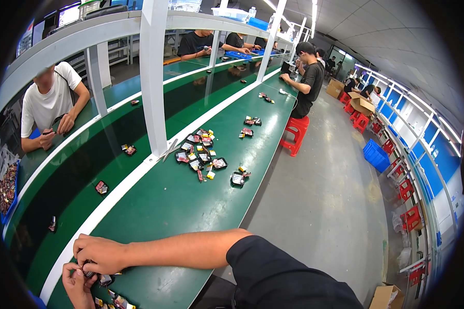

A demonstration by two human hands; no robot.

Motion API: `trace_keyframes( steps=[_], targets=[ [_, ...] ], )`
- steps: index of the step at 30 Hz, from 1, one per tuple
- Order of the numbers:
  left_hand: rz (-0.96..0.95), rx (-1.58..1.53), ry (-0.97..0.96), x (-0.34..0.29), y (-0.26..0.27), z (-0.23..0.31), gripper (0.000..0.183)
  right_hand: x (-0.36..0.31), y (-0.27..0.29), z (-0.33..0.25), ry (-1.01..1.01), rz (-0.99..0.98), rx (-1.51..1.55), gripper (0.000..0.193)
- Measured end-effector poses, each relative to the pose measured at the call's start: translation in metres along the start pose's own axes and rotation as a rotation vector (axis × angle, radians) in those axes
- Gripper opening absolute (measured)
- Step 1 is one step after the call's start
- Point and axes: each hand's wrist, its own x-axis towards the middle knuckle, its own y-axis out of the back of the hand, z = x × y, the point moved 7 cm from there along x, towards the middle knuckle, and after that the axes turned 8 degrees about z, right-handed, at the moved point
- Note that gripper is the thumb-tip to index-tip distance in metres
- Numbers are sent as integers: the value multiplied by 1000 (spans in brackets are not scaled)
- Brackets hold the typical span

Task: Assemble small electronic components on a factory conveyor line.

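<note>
My right hand (99, 253) reaches across to the lower left with its fingers pinched on a small dark component (89, 270). My left hand (77, 283) sits just below and grips the same small part from underneath. Several more small black, red and yellow parts (113, 299) lie on the green table (160, 206) right beside my hands. A larger scatter of similar small parts (201, 154) lies further along the same table, out of reach of both hands.
A dark conveyor belt (72, 175) with a white edge strip runs left of the table, carrying a few loose parts (101, 187). A white post (154, 77) stands mid-table. Other people sit across the belt and further down the line on red stools (296, 131). A blue crate (376, 154) stands on the floor.
</note>
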Motion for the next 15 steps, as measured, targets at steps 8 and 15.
trace_keyframes(
  steps=[8, 15],
  targets=[
    [7, 4, 17, 1, -5, 0, 14, -3, 5, 3, -71, 43, 29, 9],
    [36, 19, -37, -7, 12, 6, 17, 7, -2, -3, 1, 16, 127, 7]
  ],
)
